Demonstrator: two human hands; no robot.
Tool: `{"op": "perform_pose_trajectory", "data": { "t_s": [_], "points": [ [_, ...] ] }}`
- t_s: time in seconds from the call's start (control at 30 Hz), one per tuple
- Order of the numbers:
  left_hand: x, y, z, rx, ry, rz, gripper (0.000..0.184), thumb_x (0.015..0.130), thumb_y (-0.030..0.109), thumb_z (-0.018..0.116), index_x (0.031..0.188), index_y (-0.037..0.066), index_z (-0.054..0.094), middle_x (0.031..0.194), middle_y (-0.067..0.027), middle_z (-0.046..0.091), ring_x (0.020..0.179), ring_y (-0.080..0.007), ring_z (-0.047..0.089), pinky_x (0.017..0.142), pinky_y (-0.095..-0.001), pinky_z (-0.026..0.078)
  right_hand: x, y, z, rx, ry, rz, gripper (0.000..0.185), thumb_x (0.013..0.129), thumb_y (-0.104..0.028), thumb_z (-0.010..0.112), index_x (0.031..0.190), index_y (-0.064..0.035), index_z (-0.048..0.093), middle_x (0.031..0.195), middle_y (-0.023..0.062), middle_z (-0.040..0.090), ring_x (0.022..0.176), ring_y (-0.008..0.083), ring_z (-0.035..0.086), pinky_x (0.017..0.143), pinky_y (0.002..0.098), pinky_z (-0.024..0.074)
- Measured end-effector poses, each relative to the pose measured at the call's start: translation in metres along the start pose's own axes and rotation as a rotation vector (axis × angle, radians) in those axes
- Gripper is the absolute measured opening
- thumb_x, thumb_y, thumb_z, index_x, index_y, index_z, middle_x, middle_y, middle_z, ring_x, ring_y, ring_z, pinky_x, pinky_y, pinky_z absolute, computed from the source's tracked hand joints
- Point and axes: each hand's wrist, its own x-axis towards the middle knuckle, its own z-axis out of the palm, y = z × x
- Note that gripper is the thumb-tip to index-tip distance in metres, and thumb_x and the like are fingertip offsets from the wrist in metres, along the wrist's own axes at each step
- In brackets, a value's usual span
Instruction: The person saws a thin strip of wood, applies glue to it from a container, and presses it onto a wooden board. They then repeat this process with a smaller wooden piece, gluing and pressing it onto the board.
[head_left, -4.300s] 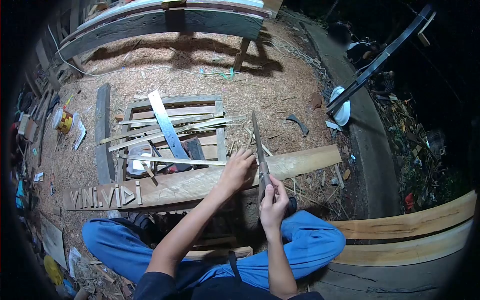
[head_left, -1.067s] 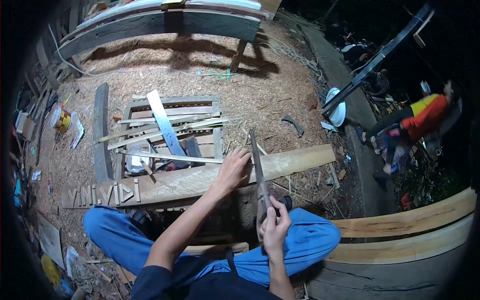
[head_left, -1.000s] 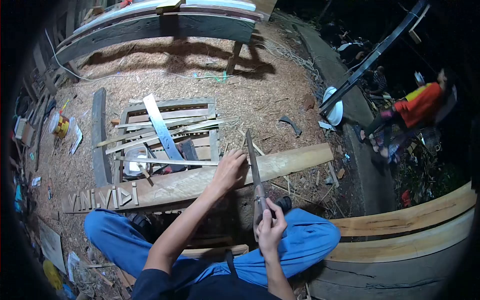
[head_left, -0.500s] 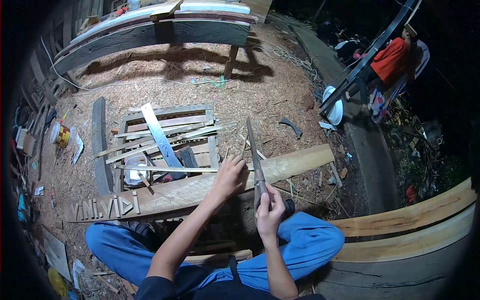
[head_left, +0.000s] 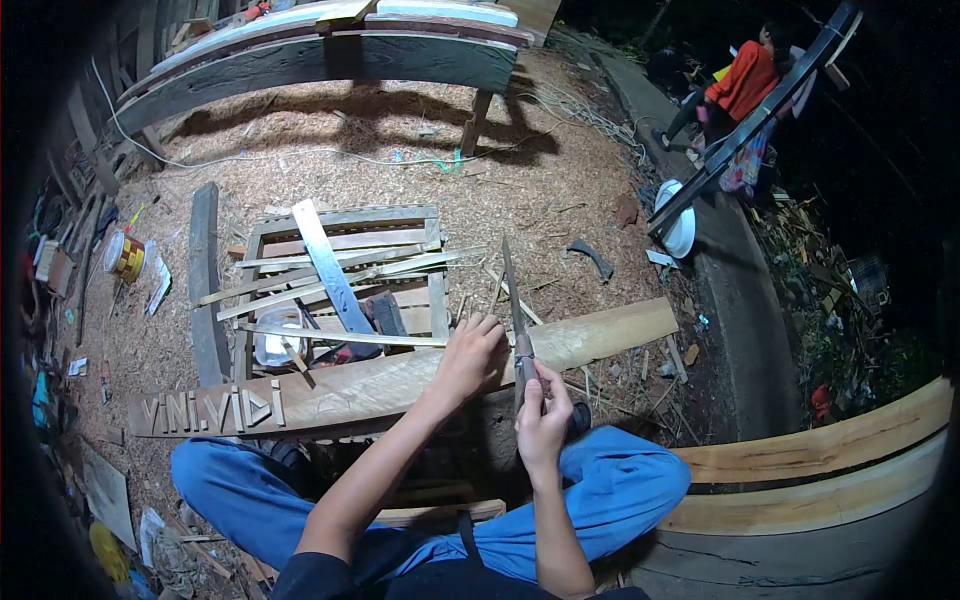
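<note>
My right hand (head_left: 543, 414) is wrapped round the wooden handle of a long knife (head_left: 513, 292). Its narrow blade points away from me, over the far edge of a wide plank (head_left: 368, 388). My left hand (head_left: 473, 352) is closed over the plank, just left of the blade. A thin wood strip (head_left: 345, 337) runs from the left into its fingers; the fingertips are partly hidden. Raised wooden letters (head_left: 215, 408) reading "VINI.VIDI" stand on the plank's left end. The plank lies crosswise in front of my knees.
Beyond the plank lies a slatted wooden frame (head_left: 440, 290), with a metal straightedge (head_left: 328, 262), loose strips and a plastic tub (head_left: 280, 340) on it. A workbench (head_left: 420, 68) stands behind. A person in an orange top (head_left: 740, 82) is at the upper right. Boards (head_left: 820, 440) lie at lower right.
The knife and my right hand have shifted slightly to the right in view, with the blade tip a little lower. The camera view has moved slightly. The person in orange has moved.
</note>
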Motion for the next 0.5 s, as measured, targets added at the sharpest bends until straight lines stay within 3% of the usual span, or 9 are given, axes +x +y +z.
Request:
{"op": "perform_pose_trajectory", "data": {
  "t_s": [0.03, 0.1, 0.23, 0.3, 0.33, 0.47, 0.5],
  "points": [
    [0.000, 0.000, 0.001, -0.004, 0.004, 0.002, 0.049, 0.060, 0.006, 0.082, 0.103, 0.002, 0.059, 0.112, -0.0136, 0.058, 0.109, -0.0365, 0.054, 0.088, -0.0437, 0.045, 0.002, 0.006, -0.002, -0.001, -0.001, 0.000, 0.035, 0.107, -0.013, 0.053, 0.135, 0.0075, 0.058, 0.123, 0.0189, 0.069, 0.108, 0.0207, 0.067, 0.090, 0.0342, 0.0539],
    [0.000, -0.001, 0.002, 0.001, -0.007, -0.003, 0.048, 0.061, 0.007, 0.082, 0.102, 0.002, 0.058, 0.112, -0.0135, 0.058, 0.109, -0.0364, 0.054, 0.088, -0.0438, 0.045, 0.007, 0.018, -0.003, 0.006, -0.002, -0.131, 0.032, 0.108, -0.018, 0.053, 0.135, -0.0014, 0.059, 0.062, -0.0053, 0.052, 0.043, 0.0029, 0.043, 0.039, 0.0234, 0.0319],
    [0.000, -0.005, 0.006, 0.015, -0.002, 0.006, 0.046, 0.061, 0.006, 0.081, 0.101, 0.003, 0.059, 0.111, -0.0134, 0.058, 0.109, -0.0361, 0.054, 0.088, -0.0438, 0.045, 0.008, 0.021, -0.003, 0.020, -0.015, -0.115, 0.031, 0.108, -0.017, 0.053, 0.134, -0.0013, 0.059, 0.062, -0.0048, 0.053, 0.043, 0.0030, 0.043, 0.039, 0.0233, 0.0320],
    [-0.001, -0.005, 0.007, 0.011, -0.001, 0.006, 0.045, 0.061, 0.006, 0.081, 0.101, 0.003, 0.059, 0.110, -0.0133, 0.058, 0.109, -0.0360, 0.054, 0.088, -0.0438, 0.045, 0.011, 0.027, 0.006, -0.069, 0.028, -0.274, 0.030, 0.108, -0.017, 0.053, 0.133, -0.0010, 0.060, 0.066, -0.0032, 0.056, 0.045, 0.0026, 0.045, 0.040, 0.0232, 0.0325],
    [-0.001, -0.004, 0.006, 0.006, 0.000, 0.004, 0.045, 0.061, 0.006, 0.081, 0.100, 0.003, 0.059, 0.110, -0.0131, 0.059, 0.109, -0.0358, 0.054, 0.088, -0.0438, 0.045, 0.007, 0.023, 0.004, -0.038, 0.025, -0.172, 0.030, 0.108, -0.016, 0.053, 0.132, -0.0003, 0.061, 0.071, -0.0025, 0.058, 0.048, 0.0022, 0.046, 0.042, 0.0225, 0.0327],
    [0.000, -0.003, 0.005, -0.012, 0.028, 0.011, 0.046, 0.060, 0.007, 0.082, 0.100, 0.003, 0.059, 0.109, -0.0130, 0.059, 0.109, -0.0358, 0.054, 0.089, -0.0439, 0.045, 0.008, 0.021, 0.000, -0.083, 0.037, -0.197, 0.031, 0.107, -0.016, 0.054, 0.132, 0.0011, 0.061, 0.080, -0.0001, 0.062, 0.053, 0.0021, 0.049, 0.045, 0.0219, 0.0350],
    [0.000, -0.003, 0.005, -0.013, 0.029, 0.009, 0.047, 0.060, 0.007, 0.082, 0.100, 0.003, 0.059, 0.109, -0.0129, 0.059, 0.109, -0.0358, 0.054, 0.089, -0.0441, 0.045, 0.009, 0.021, 0.001, -0.127, 0.075, -0.332, 0.031, 0.107, -0.015, 0.053, 0.132, 0.0018, 0.061, 0.083, 0.0010, 0.063, 0.055, 0.0023, 0.050, 0.047, 0.0219, 0.0362]
  ]
}}
